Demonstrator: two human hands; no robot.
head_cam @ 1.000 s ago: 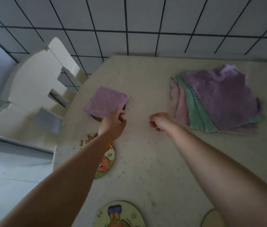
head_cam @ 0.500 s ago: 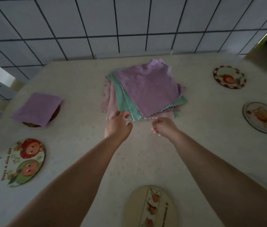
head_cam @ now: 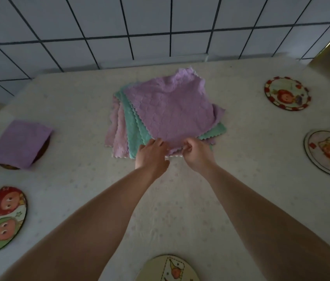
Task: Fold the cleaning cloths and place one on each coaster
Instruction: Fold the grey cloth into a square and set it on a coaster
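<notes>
Top purple cloth [head_cam: 172,110] sits on the pile of cloths [head_cam: 131,126] in the middle of the table [head_cam: 180,209], toward the back edge by the tiled wall [head_cam: 160,23], and both hands are at its near edge. The right hand [head_cam: 197,154] looks pinched shut on that scalloped near hem, thumb against fingers. The left hand [head_cam: 152,156] lies with fingers spread over the near corner of the pile, touching cloth; whether it has actually gripped anything I cannot tell.

This is soft, light, floppy stuff, so it should droop the instant it lifts. Best bet is the two near corners, one per hand, so it hangs flat for folding. The fuzzy layers may cling, and the green cloth [head_cam: 134,126] just beneath could drag along if the pinch goes too deep.

Out by the left edge, a folded purple cloth [head_cam: 17,144] already covers a dark coaster [head_cam: 42,153]. Bare ones wait: a cartoon coaster [head_cam: 0,220] at the near left, another coaster [head_cam: 168,269] on the near edge, and two at the right, the red-rimmed coaster [head_cam: 286,93] toward the back and the pale coaster [head_cam: 328,153] nearer.
</notes>
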